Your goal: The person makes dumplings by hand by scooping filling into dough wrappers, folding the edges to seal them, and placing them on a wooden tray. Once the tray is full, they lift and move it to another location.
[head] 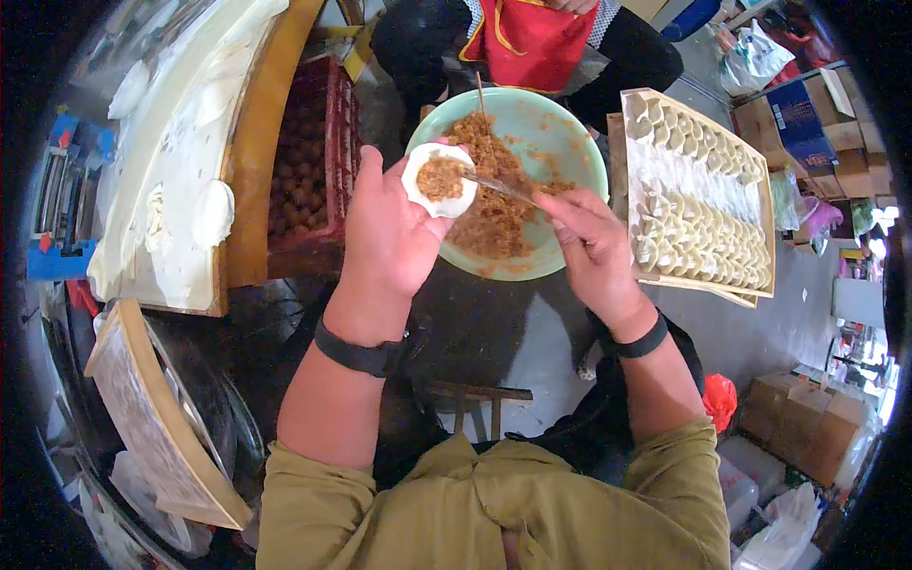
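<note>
On the open palm and fingers of my left hand (390,221) rests a round white dough wrapper (419,197). A mound of brown minced filling (439,179) sits in its middle. My right hand (588,246) grips a thin flat spreader (502,188), whose tip touches the filling. Beneath both hands is a pale green basin (570,117) part full of the same filling (499,231). A thin stick (480,96) stands up out of the filling on the basin's far side.
To the right, a wooden tray (771,242) holds rows of folded dumplings (695,231). On the left, a floured board (189,274) carries stacked dough wrappers (214,212). Beside it stands a red plastic crate (342,142) of round brown items. A person in a red apron (531,50) sits opposite.
</note>
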`<state>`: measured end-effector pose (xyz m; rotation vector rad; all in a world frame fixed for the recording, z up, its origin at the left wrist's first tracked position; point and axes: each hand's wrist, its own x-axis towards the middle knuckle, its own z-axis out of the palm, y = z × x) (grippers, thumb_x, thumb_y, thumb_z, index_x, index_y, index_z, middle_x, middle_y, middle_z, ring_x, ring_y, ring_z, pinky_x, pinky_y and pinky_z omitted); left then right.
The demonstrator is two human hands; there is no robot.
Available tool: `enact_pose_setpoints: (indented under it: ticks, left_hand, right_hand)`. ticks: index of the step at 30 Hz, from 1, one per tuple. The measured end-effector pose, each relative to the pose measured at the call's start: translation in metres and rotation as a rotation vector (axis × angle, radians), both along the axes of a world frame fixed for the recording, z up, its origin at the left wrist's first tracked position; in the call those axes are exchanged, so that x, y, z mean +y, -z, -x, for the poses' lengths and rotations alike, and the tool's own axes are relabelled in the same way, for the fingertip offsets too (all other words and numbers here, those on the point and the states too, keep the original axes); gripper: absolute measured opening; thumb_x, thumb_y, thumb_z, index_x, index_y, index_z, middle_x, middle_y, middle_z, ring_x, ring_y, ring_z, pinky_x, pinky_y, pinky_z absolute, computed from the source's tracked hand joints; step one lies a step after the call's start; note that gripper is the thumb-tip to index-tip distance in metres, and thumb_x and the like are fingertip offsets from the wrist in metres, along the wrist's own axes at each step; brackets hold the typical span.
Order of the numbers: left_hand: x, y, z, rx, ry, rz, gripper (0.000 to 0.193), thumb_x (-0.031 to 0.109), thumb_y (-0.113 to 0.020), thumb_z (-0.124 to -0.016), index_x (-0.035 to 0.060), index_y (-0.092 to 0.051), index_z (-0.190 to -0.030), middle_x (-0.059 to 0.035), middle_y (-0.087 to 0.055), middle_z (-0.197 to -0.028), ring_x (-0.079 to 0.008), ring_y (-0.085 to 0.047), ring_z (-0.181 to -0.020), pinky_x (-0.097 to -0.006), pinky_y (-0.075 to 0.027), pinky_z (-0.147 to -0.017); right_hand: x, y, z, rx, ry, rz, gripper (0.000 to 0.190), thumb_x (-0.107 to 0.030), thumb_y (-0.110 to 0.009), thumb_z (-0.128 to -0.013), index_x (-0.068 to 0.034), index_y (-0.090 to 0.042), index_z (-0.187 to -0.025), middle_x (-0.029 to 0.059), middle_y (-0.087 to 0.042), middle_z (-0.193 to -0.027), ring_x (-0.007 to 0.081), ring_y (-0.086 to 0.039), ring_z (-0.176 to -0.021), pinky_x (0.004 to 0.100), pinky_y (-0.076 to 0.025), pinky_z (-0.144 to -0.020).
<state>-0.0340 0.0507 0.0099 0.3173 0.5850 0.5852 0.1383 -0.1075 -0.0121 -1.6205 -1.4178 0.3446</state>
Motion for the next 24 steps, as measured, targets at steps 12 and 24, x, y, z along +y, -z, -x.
enact_pose_setpoints:
  ticks: [12,24]
  left_hand:
    - [-0.003,0.003,-0.004,-0.010,0.001,-0.002,0.075,0.056,-0.016,-0.106,-0.0047,-0.050,-0.134,-0.0184,-0.057,-0.133,-0.0299,-0.051,-0.126,-0.0430,-0.036,-0.111]
    - [0.008,0.003,-0.001,0.033,-0.397,-0.058,0.060,0.045,-0.031,-0.107,-0.0061,-0.047,-0.132,-0.0218,-0.054,-0.136,-0.0358,-0.050,-0.129,-0.0482,-0.036,-0.114]
  right_hand:
    - [-0.005,-0.007,0.004,-0.449,-0.002,-0.042,0.049,0.003,-0.064,-0.073,-0.011,-0.069,-0.119,0.0117,-0.064,-0.096,0.0318,-0.063,-0.088,0.0400,-0.054,-0.073]
    - [-0.002,0.006,-0.008,-0.584,-0.007,0.400,0.028,-0.003,-0.057,-0.082,-0.007,-0.068,-0.108,0.0127,-0.063,-0.100,0.0333,-0.063,-0.096,0.0442,-0.054,-0.079]
